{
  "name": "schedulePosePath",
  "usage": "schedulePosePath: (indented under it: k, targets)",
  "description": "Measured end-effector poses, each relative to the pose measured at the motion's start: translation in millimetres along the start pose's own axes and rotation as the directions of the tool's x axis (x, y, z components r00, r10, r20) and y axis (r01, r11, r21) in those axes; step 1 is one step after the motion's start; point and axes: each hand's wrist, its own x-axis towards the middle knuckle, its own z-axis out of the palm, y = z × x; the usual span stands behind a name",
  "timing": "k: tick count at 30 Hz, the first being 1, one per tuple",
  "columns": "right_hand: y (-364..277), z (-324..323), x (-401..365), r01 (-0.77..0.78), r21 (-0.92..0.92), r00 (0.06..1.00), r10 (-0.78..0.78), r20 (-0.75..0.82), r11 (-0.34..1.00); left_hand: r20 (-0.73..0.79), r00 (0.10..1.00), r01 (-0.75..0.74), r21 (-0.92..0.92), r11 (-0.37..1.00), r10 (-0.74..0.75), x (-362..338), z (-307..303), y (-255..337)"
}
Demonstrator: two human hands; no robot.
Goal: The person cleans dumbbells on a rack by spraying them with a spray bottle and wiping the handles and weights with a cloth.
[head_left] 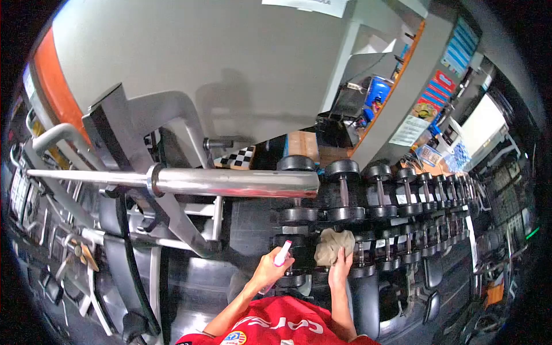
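Observation:
My left hand (273,269) is closed around a white and pink spray bottle (283,253), its pink-tipped nozzle pointing up and away from me. To the right, my right hand (340,269) grips a crumpled beige cloth (332,247), which hangs over part of the lower dumbbell row. Just beyond both hands stand black dumbbells (344,190) with metal handles on a two-level rack. Above and left of my hands, a thick metal barbell sleeve (236,182) reaches across the view.
A grey bench frame (167,213) with a black pad (123,253) stands on the left. Behind the dumbbells are a cardboard box (302,145), a grey wall (201,69) and a pillar with posters (434,95). More gym equipment (506,190) is at the far right.

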Motion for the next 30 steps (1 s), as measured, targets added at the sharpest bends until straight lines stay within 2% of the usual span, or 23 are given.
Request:
schedulePosePath:
  k: [1, 2, 3, 4, 5, 7, 9, 10, 12, 13, 15, 16, 18, 19, 21, 22, 23, 25, 26, 28, 29, 30]
  targets:
    - [2.7, 8.0, 4.5, 0.046, -0.126, 0.997, -0.054, -0.057, 0.991, -0.007, 0.999, -0.040, -0.008, 0.999, 0.040, -4.5, 0.4, -2.6]
    - [2.7, 16.3, 9.3, 0.144, -0.319, 0.987, -0.159, -0.021, 0.937, -0.014, 0.997, -0.080, -0.016, 0.997, 0.080, -8.5, 0.4, -3.7]
    - [0.7, 12.7, 28.0, 0.276, -0.522, 0.959, -0.263, 0.101, 0.807, -0.019, 0.998, -0.062, -0.064, 0.996, 0.061, -3.0, 14.5, -9.1]
    - [8.4, 24.4, 39.7, 0.469, -0.578, 0.883, -0.374, 0.284, 0.668, -0.035, 0.998, -0.046, -0.072, 0.996, 0.043, -4.8, 10.7, -11.3]
    - [15.1, 38.9, 52.3, 0.645, -0.579, 0.764, -0.446, 0.466, 0.499, -0.050, 0.998, -0.031, -0.079, 0.996, 0.027, -6.0, 6.4, -13.8]
    - [12.3, 77.1, 75.7, 0.850, -0.518, 0.525, -0.197, 0.828, 0.089, -0.077, 0.997, 0.012, -0.077, 0.997, -0.018, -9.3, 0.7, -15.1]
    - [34.7, 106.7, 84.2, 0.954, -0.297, 0.286, -0.185, 0.940, -0.032, -0.102, 0.993, 0.055, -0.080, 0.995, -0.063, -15.2, -2.4, -17.9]
    - [42.6, 118.6, 84.9, 0.959, -0.283, 0.275, -0.172, 0.946, -0.025, -0.129, 0.989, 0.062, -0.087, 0.994, -0.073, -17.7, -3.2, -19.7]
    - [58.6, 137.5, 82.4, 0.976, -0.080, 0.116, 0.173, 0.978, -0.202, -0.172, 0.981, 0.073, -0.115, 0.991, -0.092, -23.0, -6.3, -20.8]
    - [76.6, 143.6, 81.0, 0.978, -0.059, 0.097, 0.186, 0.978, -0.202, -0.193, 0.976, 0.075, -0.135, 0.988, -0.100, -26.1, -8.5, -20.0]
    - [106.6, 155.7, 75.0, 0.910, 0.086, 0.177, 0.567, 0.805, -0.406, -0.231, 0.964, 0.090, -0.172, 0.981, -0.129, -30.8, -10.1, -25.2]
    - [110.1, 158.7, 73.4, 0.909, 0.107, 0.161, 0.575, 0.802, -0.403, -0.262, 0.956, 0.080, -0.199, 0.977, -0.131, -34.0, -10.3, -26.3]
    - [114.7, 166.8, 69.1, 0.875, 0.269, 0.162, 0.766, 0.622, -0.403, -0.300, 0.941, 0.087, -0.228, 0.970, -0.155, -39.1, -11.0, -31.1]
    - [119.1, 166.1, 68.6, 0.872, 0.290, 0.143, 0.771, 0.620, -0.395, -0.323, 0.930, 0.095, -0.243, 0.966, -0.172, -41.6, -12.0, -30.4]
    - [127.6, 155.7, 69.2, 0.863, 0.227, 0.195, 0.712, 0.675, -0.451, -0.341, 0.914, 0.138, -0.248, 0.959, -0.220, -47.2, -13.0, -29.5]
    - [114.8, 151.8, 69.6, 0.919, 0.133, 0.165, 0.671, 0.722, -0.370, -0.374, 0.911, 0.093, -0.217, 0.972, -0.171, -48.3, -12.2, -32.1]
    - [104.9, 145.3, 72.1, 0.920, 0.141, 0.157, 0.673, 0.723, -0.366, -0.403, 0.908, 0.048, -0.182, 0.982, -0.118, -49.6, -12.4, -33.9]
    - [83.5, 131.3, 78.5, 0.979, 0.082, 0.003, 0.414, 0.910, -0.187, -0.394, 0.909, 0.067, -0.182, 0.981, -0.135, -53.3, -15.0, -35.1]
    - [69.4, 126.0, 82.0, 0.979, 0.086, -0.001, 0.412, 0.911, -0.187, -0.379, 0.913, 0.084, -0.180, 0.980, -0.148, -54.5, -16.7, -35.5]
    - [34.2, 119.5, 85.4, 0.998, 0.045, -0.036, 0.220, 0.975, -0.038, -0.385, 0.908, 0.089, -0.203, 0.975, -0.163, -56.5, -19.2, -37.6]
    - [19.4, 119.1, 87.3, 0.999, 0.035, -0.032, 0.126, 0.992, -0.022, -0.385, 0.905, 0.097, -0.225, 0.969, -0.180, -58.7, -20.4, -39.0]
    - [15.5, 108.9, 95.9, 0.999, -0.034, 0.035, 0.071, 0.997, -0.016, -0.387, 0.904, 0.096, -0.229, 0.969, -0.181, -60.6, -21.9, -40.6]
